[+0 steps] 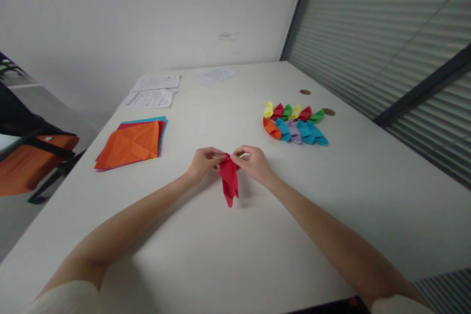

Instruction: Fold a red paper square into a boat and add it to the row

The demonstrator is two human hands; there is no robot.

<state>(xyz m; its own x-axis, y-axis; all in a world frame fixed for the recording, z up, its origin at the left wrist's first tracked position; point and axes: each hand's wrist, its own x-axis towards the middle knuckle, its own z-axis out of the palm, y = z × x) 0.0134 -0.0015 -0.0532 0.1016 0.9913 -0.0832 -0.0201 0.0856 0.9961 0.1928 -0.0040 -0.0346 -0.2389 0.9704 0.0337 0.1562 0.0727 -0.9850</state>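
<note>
In the head view, the person's left hand (pixel 206 161) and right hand (pixel 256 163) meet at the centre of the white table (pixel 228 255). Each is nearly closed, thumb and fingers pinching the top of a creased red piece (pixel 229 181), which lies between them with its narrow, uneven tail pointing to six o'clock. Whether that tail touches the table cannot be told, nor whether the piece is paper or cloth.

The likeliest trouble sits at the pinch: if one hand lets go before the other has a firm hold, the creases could spring open. Uneven pulling toward nine and three o'clock might skew the folds, or tear the piece if it is thin. The loose tail could twist if left unsupported.

From the red piece, two rows of folded pieces (pixel 293 131) lie at two o'clock, close-set; a straying right sleeve or forearm could knock them askew. A stack of coloured squares (pixel 132 144) lies between nine and ten o'clock, clear of the left hand.
</note>
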